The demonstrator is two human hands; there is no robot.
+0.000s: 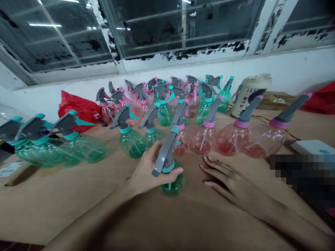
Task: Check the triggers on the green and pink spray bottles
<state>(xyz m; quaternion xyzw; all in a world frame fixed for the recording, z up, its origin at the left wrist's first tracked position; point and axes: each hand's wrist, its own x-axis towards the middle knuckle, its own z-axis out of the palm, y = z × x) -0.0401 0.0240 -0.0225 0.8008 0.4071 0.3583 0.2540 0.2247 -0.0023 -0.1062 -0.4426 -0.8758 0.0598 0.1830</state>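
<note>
My left hand (149,170) is wrapped round the neck of a green spray bottle (172,184) with a grey and teal trigger head. That bottle stands upright at the near middle of the table. To its right, my right hand (227,177) lies with fingers stretched out on the tabletop, holding nothing. Just beyond it are pink spray bottles, the closest being one (202,141) with a pink collar. Two green spray bottles stand behind my left hand, one of them (133,143) fully in sight beside it.
Several green spray bottles (91,148) stand at the left on the wooden table (104,209). Many pink and green ones crowd the back by the wall. A red plastic bag (75,108), a white cup (248,90), a cardboard box (277,101) and a white box (314,150) surround them.
</note>
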